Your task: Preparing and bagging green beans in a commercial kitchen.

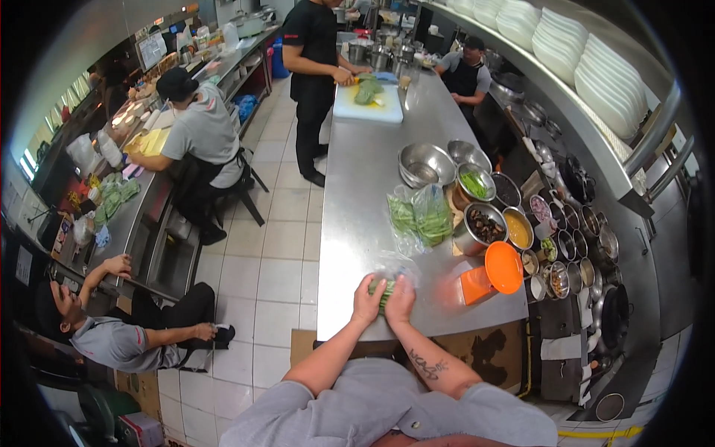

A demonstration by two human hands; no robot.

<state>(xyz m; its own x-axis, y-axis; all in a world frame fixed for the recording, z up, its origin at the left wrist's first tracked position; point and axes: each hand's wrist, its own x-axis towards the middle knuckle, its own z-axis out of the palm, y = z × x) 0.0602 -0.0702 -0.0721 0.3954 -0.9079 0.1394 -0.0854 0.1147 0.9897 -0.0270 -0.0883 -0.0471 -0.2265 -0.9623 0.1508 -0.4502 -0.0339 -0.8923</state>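
Near the front end of the steel counter (357, 194), my left hand (367, 299) and my right hand (401, 301) are closed round the two sides of a clear plastic bag of green vegetables (385, 295). The bag's loose clear top spreads out beyond my fingertips. Its contents are mostly covered by my hands, so I cannot tell the exact vegetable. Just beyond lie two more clear bags of greens (432, 216), side by side. To the right of my right hand stands an orange container (474, 286), with an orange round piece (504, 267) at its right.
Metal bowls (426, 165) and pots of food (484, 224) line the counter's right side. Further off, a person cuts greens on a white board (369, 108). Stacked white dishes (611, 86) fill a shelf at upper right. Two people sit at the left; another is at the far right.
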